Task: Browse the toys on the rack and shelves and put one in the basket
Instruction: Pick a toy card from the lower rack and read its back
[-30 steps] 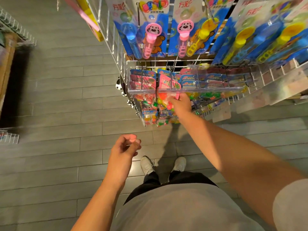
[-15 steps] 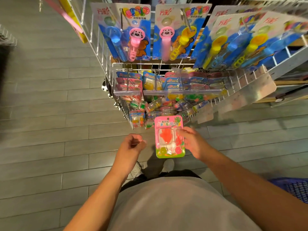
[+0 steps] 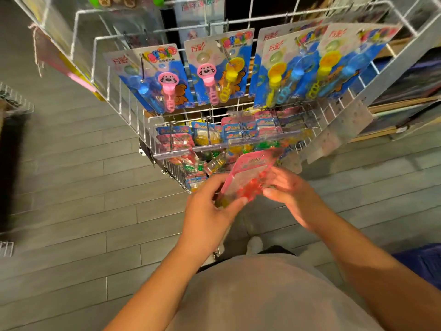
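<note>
The toy pack (image 3: 248, 173) has a pink card with red pieces under clear plastic. The hanging bubble wand cards (image 3: 218, 72) are blue, carrying pink, yellow and blue wands, on a white wire rack (image 3: 124, 101). The floor (image 3: 71, 187) is grey planks.

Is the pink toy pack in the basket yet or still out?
Out: both hands, left hand and right hand, hold the pink toy pack before the rack.

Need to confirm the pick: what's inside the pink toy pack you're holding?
Through the clear blister of the pink toy pack, red and yellowish pieces show, blurred. The left hand and right hand fingers cover its lower corners, hiding the rest.
</note>
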